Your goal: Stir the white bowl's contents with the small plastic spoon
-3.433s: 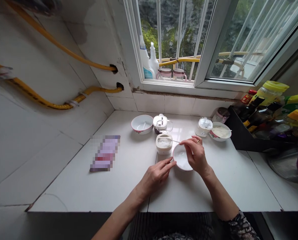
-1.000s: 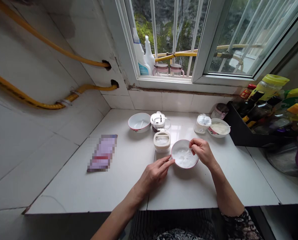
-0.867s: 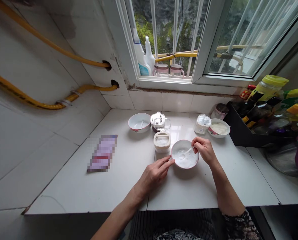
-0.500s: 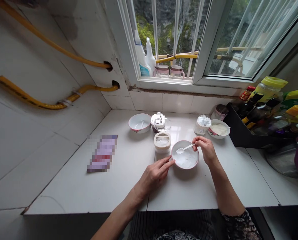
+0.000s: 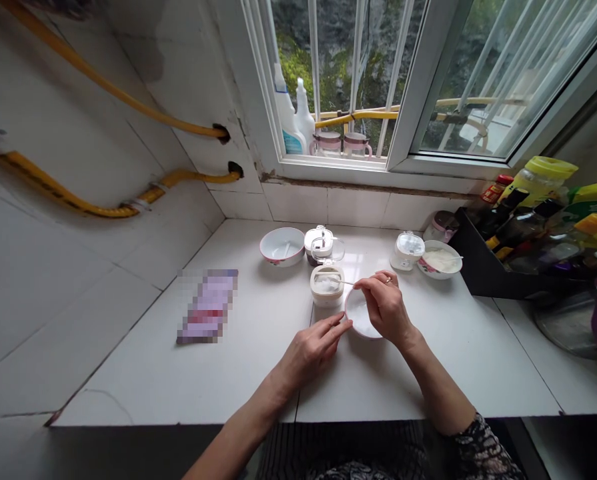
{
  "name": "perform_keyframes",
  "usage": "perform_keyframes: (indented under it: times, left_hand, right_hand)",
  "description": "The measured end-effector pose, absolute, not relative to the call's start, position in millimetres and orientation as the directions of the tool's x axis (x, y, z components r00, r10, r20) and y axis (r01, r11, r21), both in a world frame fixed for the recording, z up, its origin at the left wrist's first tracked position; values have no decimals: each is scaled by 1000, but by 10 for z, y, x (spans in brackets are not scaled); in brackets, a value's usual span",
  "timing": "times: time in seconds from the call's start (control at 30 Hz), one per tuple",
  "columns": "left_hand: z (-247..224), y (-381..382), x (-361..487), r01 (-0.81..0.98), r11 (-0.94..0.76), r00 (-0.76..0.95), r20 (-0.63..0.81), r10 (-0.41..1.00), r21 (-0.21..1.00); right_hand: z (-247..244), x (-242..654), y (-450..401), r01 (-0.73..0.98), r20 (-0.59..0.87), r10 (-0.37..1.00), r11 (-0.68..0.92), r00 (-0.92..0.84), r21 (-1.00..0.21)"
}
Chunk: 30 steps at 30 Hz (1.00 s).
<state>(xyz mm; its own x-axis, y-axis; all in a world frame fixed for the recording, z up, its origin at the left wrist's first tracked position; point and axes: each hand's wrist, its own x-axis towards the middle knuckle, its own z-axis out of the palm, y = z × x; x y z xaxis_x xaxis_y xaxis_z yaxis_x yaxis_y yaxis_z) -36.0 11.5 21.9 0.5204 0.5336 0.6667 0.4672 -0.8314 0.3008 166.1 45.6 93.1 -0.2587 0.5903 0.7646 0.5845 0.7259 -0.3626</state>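
My right hand point(image 5: 385, 303) pinches the handle of a small white spoon point(image 5: 345, 283), whose bowl end is inside an open cream-coloured jar point(image 5: 327, 298) of white grains. Under that hand, a pink-rimmed bowl point(image 5: 361, 317) with white powder is partly hidden. My left hand point(image 5: 318, 343) rests at this bowl's left rim, its fingertips touching it and the fingers stretched out. Behind the open jar stands another white-lidded jar point(image 5: 319, 241), next to a white bowl point(image 5: 282, 247) with a spoon in it.
A lidded jar point(image 5: 408, 251) and a floral bowl of white powder point(image 5: 441, 260) sit at the right, beside a black box point(image 5: 498, 273) of bottles. A pixelated purple packet point(image 5: 209, 307) lies on the left of the white counter point(image 5: 143, 373). Behind is a window.
My right hand has moved left, carrying the spoon from above the pink-rimmed bowl into the open jar. My left hand stays at the bowl's rim. The view has shifted slightly.
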Motion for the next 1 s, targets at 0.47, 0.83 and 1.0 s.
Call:
perform_keyframes:
  times: [0.47,0.83,1.0]
  left_hand:
    - [181,117,-374,441,-836,526,661,536,326]
    - [179,117,-369,447,-835,525,663,534,319]
    - [204,119,-366,452,-838,526,667,528,307]
  right_hand:
    - [843,2022,488,674,396,915,339,-75,-656]
    - [871,1943,465,365,153,988,146,-8,-920]
    - [891,1975,485,241,81,995,64,59,-968]
